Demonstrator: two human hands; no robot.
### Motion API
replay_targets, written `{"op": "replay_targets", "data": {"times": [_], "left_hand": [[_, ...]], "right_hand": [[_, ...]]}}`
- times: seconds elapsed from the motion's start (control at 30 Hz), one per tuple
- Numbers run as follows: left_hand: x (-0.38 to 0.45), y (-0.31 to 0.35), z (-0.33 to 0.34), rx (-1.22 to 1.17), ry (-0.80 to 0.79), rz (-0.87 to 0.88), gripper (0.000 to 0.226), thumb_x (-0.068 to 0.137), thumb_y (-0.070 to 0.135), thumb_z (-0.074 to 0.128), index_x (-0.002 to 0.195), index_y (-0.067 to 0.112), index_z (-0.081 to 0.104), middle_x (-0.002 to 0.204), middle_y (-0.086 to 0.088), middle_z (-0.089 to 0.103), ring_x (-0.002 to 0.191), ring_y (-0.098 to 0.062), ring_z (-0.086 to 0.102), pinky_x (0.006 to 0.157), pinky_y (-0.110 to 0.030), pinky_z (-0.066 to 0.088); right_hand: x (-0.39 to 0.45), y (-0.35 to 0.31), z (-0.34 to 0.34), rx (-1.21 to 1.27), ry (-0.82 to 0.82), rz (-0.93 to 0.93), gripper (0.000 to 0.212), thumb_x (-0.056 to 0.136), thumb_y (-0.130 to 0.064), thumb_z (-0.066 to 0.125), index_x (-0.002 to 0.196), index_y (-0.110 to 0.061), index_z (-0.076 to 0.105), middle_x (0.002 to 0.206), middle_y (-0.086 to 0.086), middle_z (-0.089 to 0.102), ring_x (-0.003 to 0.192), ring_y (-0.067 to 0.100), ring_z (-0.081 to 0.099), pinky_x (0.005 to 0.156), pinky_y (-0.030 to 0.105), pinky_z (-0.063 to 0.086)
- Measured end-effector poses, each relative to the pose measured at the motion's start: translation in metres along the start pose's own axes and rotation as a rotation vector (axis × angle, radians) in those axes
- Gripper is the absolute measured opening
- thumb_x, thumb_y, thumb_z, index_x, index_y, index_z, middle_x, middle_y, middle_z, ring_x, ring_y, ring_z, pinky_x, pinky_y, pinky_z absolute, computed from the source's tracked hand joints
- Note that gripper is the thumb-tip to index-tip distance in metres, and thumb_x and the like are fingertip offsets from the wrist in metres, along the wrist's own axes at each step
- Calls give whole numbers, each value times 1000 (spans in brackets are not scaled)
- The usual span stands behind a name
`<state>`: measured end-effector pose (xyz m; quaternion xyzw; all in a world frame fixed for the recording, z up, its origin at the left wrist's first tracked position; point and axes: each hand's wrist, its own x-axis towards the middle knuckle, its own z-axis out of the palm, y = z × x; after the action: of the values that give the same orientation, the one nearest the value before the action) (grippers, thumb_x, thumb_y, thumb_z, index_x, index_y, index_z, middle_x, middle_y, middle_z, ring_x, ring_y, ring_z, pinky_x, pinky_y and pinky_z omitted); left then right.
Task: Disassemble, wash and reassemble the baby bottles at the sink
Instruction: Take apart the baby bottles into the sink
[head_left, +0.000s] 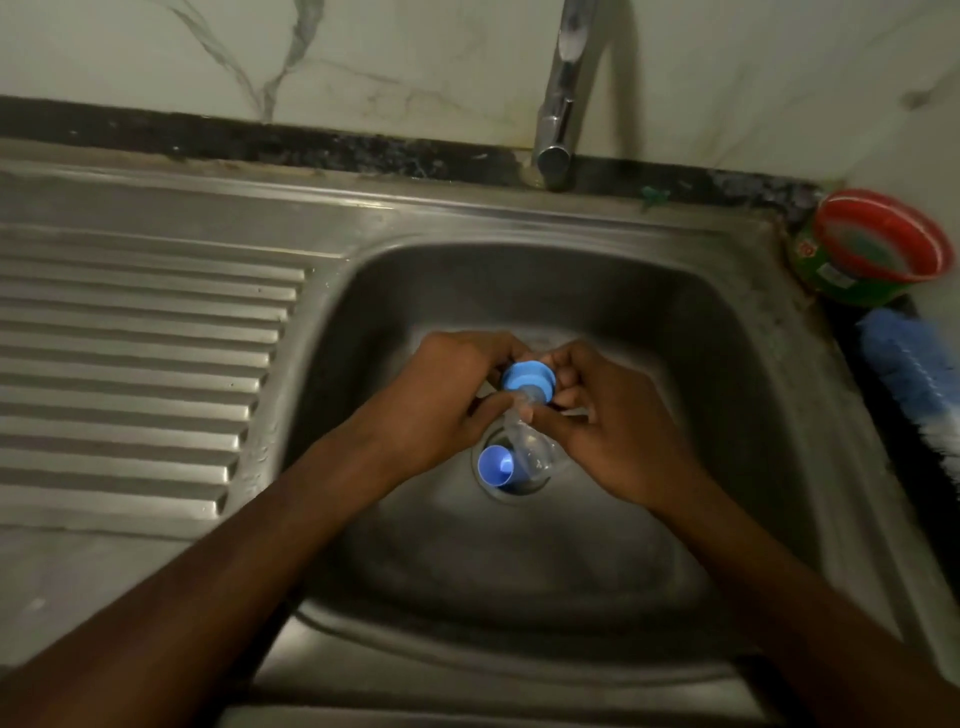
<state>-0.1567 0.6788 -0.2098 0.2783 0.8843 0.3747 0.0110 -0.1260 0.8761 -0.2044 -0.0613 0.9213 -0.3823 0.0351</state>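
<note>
Two hands at work over the stainless steel sink basin. Left hand curled round the blue plastic screw collar; right hand pinching the clear plastic baby bottle near its neck. Bottle hangs tilted, base toward the drain. Blue plastic cap lies open-side up on the drain.

Step, prob.: collar being twisted. Do it well: keep bottle steady w/ right, turn collar only, stay over basin so parts drop in, not out.

Red-lidded green tub on rim at right: label there, too blurred to read. No other writing seen.
</note>
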Motion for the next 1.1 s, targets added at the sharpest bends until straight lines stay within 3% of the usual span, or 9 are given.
{"op": "replay_targets", "data": {"times": [0.1, 0.23, 0.33, 0.5, 0.6, 0.73, 1.1], "left_hand": [[0, 2, -5, 13, -41, 32, 37, 95, 41, 56, 121, 18, 69, 109, 8, 71, 98, -5, 66, 84, -20, 52], [-3, 4, -7, 6, -54, 13, 40, 97, 46, 55, 121, 16, 67, 111, 6, 69, 99, -7, 66, 85, -25, 54], [-2, 3, -5, 59, -45, 57, 38, 98, 43, 56, 118, 12, 66, 110, 3, 69, 97, -9, 65, 85, -26, 52], [-4, -1, -6, 127, -50, 75, 40, 96, 47, 55, 118, 16, 65, 110, 5, 67, 94, -9, 64, 81, -31, 57], [-3, -2, -8, 125, -37, 82, 40, 96, 46, 54, 118, 15, 66, 109, 2, 68, 94, -11, 65, 80, -34, 58], [-3, 0, -7, 159, -79, 78, 38, 97, 46, 51, 116, 16, 64, 106, 3, 67, 90, -12, 65, 77, -36, 59], [-5, -6, -10, 205, -54, 100, 28, 99, 35, 59, 117, 16, 65, 108, 2, 67, 87, -14, 67, 71, -37, 59]], "right_hand": [[-1, 3, -1, 17, 22, 5, 27, 88, -38, 76, 105, -22, 63, 92, -11, 70, 84, -3, 64, 69, 5, 44], [-3, 1, 6, 18, 68, -48, 20, 90, -35, 73, 100, -22, 61, 88, -11, 64, 80, 1, 60, 67, 8, 41], [-4, -1, 8, -28, 34, -36, 16, 96, -31, 66, 106, -26, 55, 98, -9, 60, 86, 3, 58, 71, 14, 42], [-12, -2, 4, 7, -19, -2, 37, 88, -28, 74, 119, -30, 54, 114, -14, 57, 101, -3, 56, 83, 5, 43], [-12, -4, 0, 27, -28, -14, 50, 80, -25, 80, 122, -31, 54, 116, -14, 58, 102, 0, 60, 86, 15, 52], [-11, 0, -2, 21, -20, -49, 47, 80, -23, 82, 119, -28, 57, 114, -12, 59, 101, 6, 63, 83, 28, 56], [-4, -7, 8, -55, -13, -70, 45, 80, -28, 80, 119, -24, 58, 114, -12, 55, 98, 2, 55, 85, 16, 46]]}}
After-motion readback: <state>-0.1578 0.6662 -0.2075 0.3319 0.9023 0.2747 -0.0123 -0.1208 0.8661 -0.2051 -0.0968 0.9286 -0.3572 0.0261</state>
